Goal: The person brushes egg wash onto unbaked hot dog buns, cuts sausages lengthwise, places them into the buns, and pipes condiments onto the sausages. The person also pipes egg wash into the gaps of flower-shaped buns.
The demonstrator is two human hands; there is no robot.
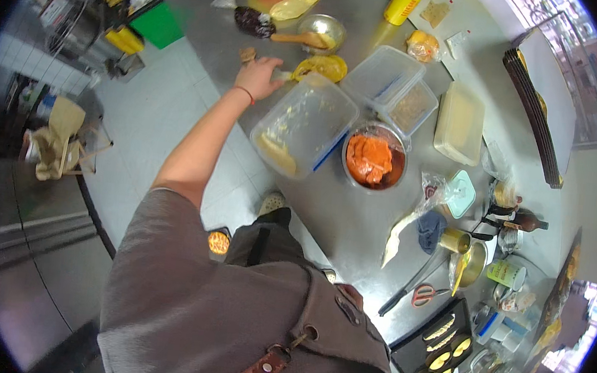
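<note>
My left hand [257,79] reaches over the steel worktop [216,30], fingers spread, its fingertips beside a small brown piece [247,54]. Just right of the hand lies a bag of yellow filling [320,68]. Beyond it are a dark-filled piping bag [254,22], a wooden spoon [299,39] resting on a metal bowl [322,31], and a bag of pale cream [295,5]. Nearer me, a large clear plastic container [307,125] holds yellowish scraps. Orange filling [369,159] sits in a round metal pot [347,172] to its right. My right hand is out of view.
Clear containers [384,79] and a lidded tub [460,123] stand farther right. Red-handled scissors [423,295], a spatula with a black handle [394,303] and a black tray of pastries [417,354] lie near the right edge. A green bin [158,24] stands beyond the worktop.
</note>
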